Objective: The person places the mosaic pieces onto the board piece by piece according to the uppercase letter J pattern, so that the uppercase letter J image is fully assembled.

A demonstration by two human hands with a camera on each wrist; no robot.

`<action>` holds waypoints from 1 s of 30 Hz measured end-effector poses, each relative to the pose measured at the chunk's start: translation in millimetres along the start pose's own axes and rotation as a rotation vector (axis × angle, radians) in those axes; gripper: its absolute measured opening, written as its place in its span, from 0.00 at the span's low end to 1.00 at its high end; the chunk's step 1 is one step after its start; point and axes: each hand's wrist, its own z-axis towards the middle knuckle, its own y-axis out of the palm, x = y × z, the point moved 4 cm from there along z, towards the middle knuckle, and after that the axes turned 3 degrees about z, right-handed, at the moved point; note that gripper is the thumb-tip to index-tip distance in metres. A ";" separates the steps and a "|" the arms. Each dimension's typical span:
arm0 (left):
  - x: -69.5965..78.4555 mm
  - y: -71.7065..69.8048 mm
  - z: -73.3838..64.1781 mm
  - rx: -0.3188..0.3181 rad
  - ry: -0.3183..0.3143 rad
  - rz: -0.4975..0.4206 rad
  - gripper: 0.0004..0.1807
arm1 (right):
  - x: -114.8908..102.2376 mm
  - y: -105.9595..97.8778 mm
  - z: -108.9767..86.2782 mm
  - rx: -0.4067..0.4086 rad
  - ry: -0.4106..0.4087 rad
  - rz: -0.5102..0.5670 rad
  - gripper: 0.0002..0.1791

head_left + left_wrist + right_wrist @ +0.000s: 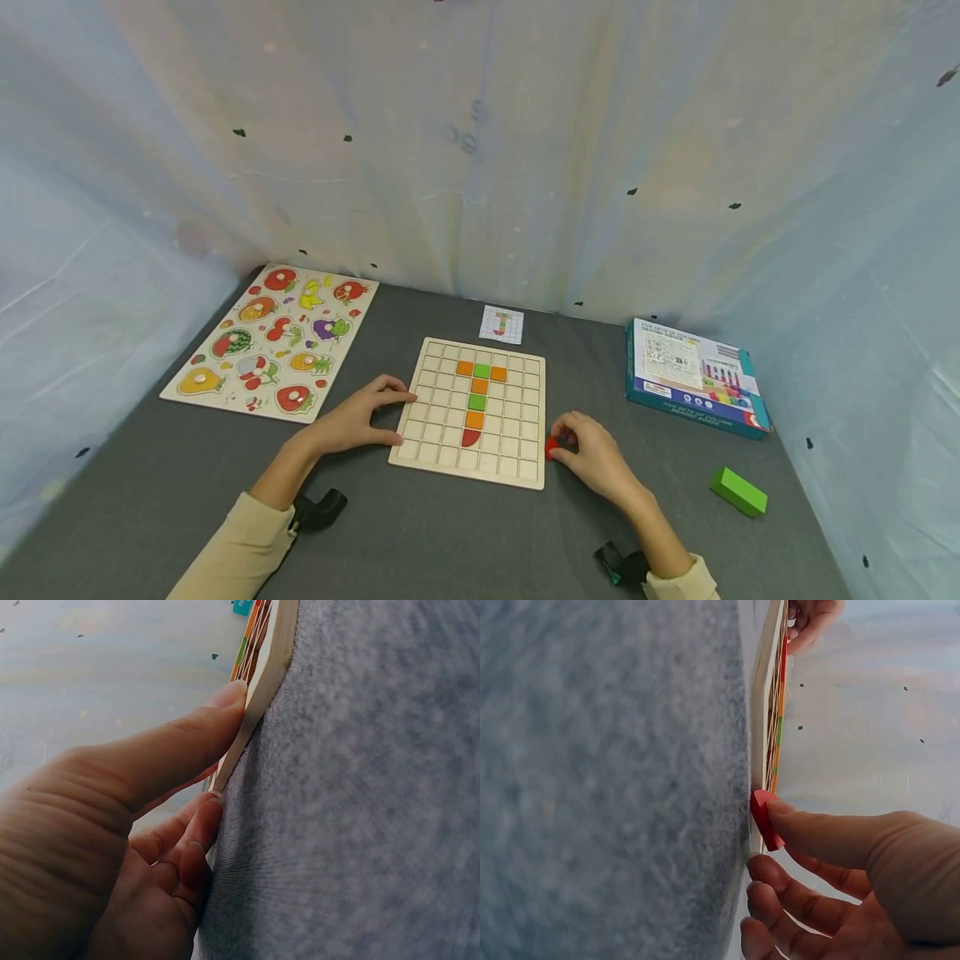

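Note:
In the head view a wooden grid board [438,454] lies on the dark cloth. Orange and green square pieces form a T with a long stem on it, ending in a red quarter-round piece [470,437]. My left hand [352,421] rests at the board's left edge, its thumb and forefinger touching the rim; the left wrist view shows the thumb [199,742] against it. By the board's right edge my right hand [596,454] pinches a small red piece [765,819] between thumb and fingers. Most of that piece's outline is hidden in the head view.
Behind the board lies a small pattern card [514,326] with a similar figure. A fruit puzzle board [247,333] is at the left. To the right are a teal-edged box [693,375] and a green block [738,492]. Pale curtains hang behind and at both sides.

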 end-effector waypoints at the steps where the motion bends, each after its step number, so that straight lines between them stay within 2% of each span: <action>1: -0.2 0.0 0.2 -0.001 0.000 0.000 0.37 | -0.3 0.3 0.1 -0.005 0.000 0.005 0.12; 13: 3.2 -0.7 -0.7 0.001 -0.005 -0.002 0.37 | -2.9 2.9 0.1 -0.032 -0.061 0.104 0.11; 24: 1.4 0.5 1.3 0.000 -0.008 0.002 0.37 | -5.1 2.9 0.0 -0.024 -0.118 0.117 0.11; 30: 1.0 0.5 1.0 0.001 -0.014 -0.001 0.37 | -14.0 4.7 8.0 -0.021 -0.120 0.107 0.11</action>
